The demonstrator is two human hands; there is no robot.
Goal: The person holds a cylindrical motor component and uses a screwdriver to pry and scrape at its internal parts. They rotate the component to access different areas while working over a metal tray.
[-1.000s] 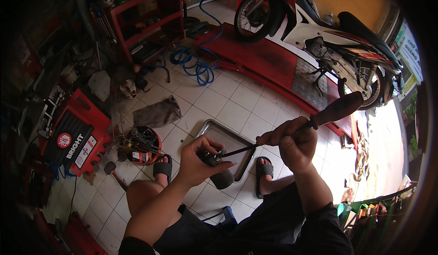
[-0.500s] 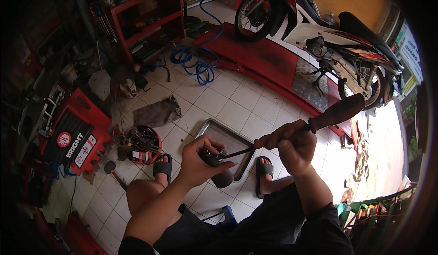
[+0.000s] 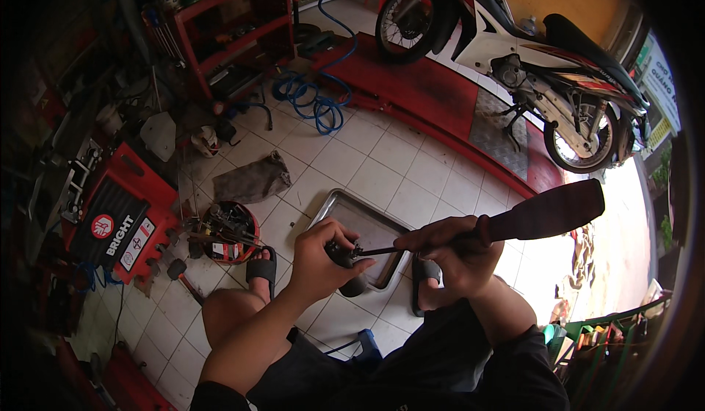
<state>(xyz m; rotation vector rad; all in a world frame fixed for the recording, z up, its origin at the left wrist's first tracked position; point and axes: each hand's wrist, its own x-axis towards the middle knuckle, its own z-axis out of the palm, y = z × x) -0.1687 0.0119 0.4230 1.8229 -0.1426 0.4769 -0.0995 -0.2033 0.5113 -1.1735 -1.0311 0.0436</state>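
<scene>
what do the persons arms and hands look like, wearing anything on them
Both forearms are bare, coming in from the lower edge. The left hand and right hand show no gloves; no watch or rings can be made out. Dark short sleeves cover the upper arms.

My left hand wrapped the small dark part, so its shape was mostly hidden. My right hand covered the screwdriver where shaft met handle. Tip contact was too small to tell. The metal tray was partly hidden behind both hands. The shelf contents were blurred.
</scene>
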